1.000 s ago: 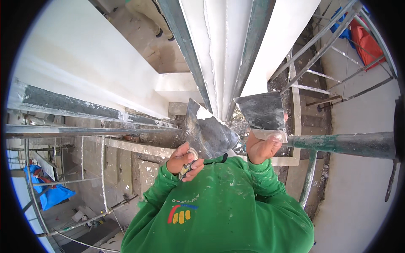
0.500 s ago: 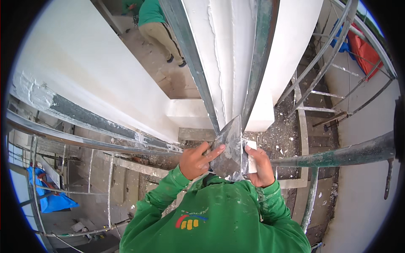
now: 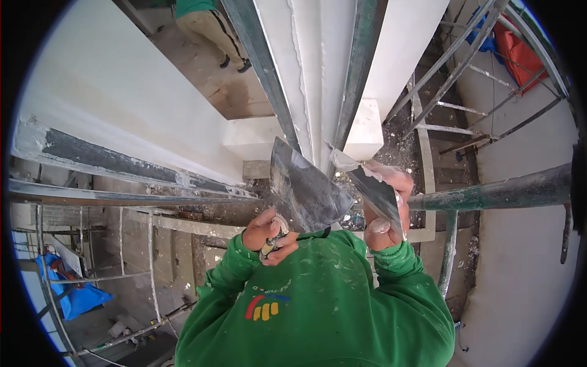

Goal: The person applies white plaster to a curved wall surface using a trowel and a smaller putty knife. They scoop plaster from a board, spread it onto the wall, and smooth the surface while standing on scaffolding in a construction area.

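Observation:
My left hand (image 3: 269, 238) is closed round the worn handle of a wide putty knife, whose dark, smeared blade (image 3: 306, 186) angles up in front of my chest. My right hand (image 3: 388, 223) grips a second flat metal blade (image 3: 373, 189), tilted nearly edge-on, with white putty (image 3: 342, 162) along its top and side; some putty is on the fingers too. The two blades are apart. Beyond them rises a white grooved column face (image 3: 312, 73) between two dark metal strips (image 3: 361, 79).
A thick pipe rail (image 3: 489, 189) crosses at the right, with scaffolding (image 3: 465, 61) and red and blue tarps (image 3: 516, 55) beyond. A co-worker (image 3: 208, 33) stands below at upper left. Rails (image 3: 92, 199) and another blue tarp (image 3: 76, 293) are at left, above a debris-strewn floor.
The blades met in the middle half a second ago and are now separated. My left blade has moved left; my right one has moved right and turned, putty now showing on its edge.

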A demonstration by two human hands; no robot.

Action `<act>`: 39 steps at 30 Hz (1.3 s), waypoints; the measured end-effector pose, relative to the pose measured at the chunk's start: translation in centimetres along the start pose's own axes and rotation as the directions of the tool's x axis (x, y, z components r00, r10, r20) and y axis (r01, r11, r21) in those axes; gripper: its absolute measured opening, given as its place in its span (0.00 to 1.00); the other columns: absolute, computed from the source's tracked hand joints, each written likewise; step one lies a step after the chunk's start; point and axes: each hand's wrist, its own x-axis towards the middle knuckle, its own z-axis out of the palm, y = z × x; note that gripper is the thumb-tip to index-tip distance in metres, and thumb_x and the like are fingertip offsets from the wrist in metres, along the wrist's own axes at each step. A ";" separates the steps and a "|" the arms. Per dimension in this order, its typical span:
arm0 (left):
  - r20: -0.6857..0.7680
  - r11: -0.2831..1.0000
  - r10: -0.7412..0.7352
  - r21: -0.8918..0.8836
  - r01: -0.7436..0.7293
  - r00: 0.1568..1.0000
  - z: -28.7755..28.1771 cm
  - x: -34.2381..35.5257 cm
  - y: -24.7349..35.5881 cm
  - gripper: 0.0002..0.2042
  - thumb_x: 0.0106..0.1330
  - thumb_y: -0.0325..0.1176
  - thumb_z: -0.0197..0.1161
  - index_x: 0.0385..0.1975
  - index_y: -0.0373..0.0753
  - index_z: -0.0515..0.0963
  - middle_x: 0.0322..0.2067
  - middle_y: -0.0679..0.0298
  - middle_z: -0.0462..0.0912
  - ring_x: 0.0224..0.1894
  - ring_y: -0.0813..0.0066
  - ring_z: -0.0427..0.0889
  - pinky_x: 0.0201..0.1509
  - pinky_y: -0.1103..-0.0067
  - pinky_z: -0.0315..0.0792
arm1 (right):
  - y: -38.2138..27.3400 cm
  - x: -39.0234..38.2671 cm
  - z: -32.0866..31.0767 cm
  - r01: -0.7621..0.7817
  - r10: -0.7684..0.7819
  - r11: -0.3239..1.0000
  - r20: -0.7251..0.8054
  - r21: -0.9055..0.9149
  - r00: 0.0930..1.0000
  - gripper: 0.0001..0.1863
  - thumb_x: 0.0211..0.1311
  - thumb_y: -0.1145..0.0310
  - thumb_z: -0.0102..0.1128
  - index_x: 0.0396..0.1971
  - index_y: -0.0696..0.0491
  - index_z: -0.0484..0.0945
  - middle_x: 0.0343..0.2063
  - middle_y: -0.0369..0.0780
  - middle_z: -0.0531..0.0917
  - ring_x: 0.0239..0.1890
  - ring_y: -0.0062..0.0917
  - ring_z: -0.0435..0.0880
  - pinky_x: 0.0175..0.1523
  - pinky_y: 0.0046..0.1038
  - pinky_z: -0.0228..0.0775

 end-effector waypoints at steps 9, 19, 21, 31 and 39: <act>-0.370 0.466 0.507 0.878 0.114 0.778 6.2 0.6 2.9 0.12 0.71 0.35 0.50 0.31 0.32 0.62 0.16 0.62 0.66 0.14 0.80 0.66 0.13 0.81 0.61 | 1.5 -0.3 -2.4 0.052 0.050 0.670 0.115 -0.740 0.992 0.27 0.40 0.78 0.56 0.46 0.46 0.79 0.44 0.30 0.77 0.42 0.26 0.71 0.51 0.37 0.54; -0.202 -0.322 0.325 0.895 0.309 0.924 -3.1 -1.2 1.0 0.26 0.70 0.43 0.51 0.50 0.20 0.60 0.26 0.43 0.76 0.29 0.50 0.79 0.34 0.66 0.72 | 1.5 2.9 -2.0 0.329 -0.197 0.798 0.298 -0.504 0.934 0.15 0.45 0.74 0.64 0.36 0.47 0.77 0.35 0.31 0.82 0.34 0.23 0.78 0.45 0.35 0.69; -0.527 -0.029 0.023 0.849 0.528 0.849 -1.4 -1.6 3.3 0.19 0.72 0.46 0.47 0.36 0.30 0.65 0.16 0.59 0.72 0.13 0.75 0.72 0.18 0.78 0.67 | 1.8 1.5 -2.7 -0.119 0.122 0.991 0.038 -0.067 0.992 0.14 0.49 0.79 0.61 0.34 0.54 0.67 0.26 0.40 0.79 0.30 0.22 0.79 0.37 0.28 0.72; -0.199 0.666 -0.280 0.664 0.339 0.939 1.6 -1.0 3.8 0.13 0.73 0.37 0.47 0.28 0.34 0.68 0.13 0.68 0.65 0.12 0.84 0.65 0.15 0.84 0.60 | 6.3 -0.5 -4.0 -0.847 0.827 0.499 0.394 -0.183 0.402 0.21 0.51 0.63 0.70 0.39 0.60 0.75 0.30 0.36 0.79 0.34 0.17 0.73 0.43 0.24 0.67; 0.163 -0.442 0.556 0.889 0.123 0.815 1.9 3.5 4.9 0.20 0.60 0.28 0.59 0.54 0.37 0.69 0.28 0.57 0.73 0.19 0.68 0.71 0.20 0.76 0.64 | 3.7 -1.7 -2.1 -0.681 0.960 0.195 0.005 0.706 0.280 0.14 0.64 0.70 0.54 0.47 0.61 0.71 0.42 0.40 0.80 0.42 0.24 0.81 0.46 0.28 0.75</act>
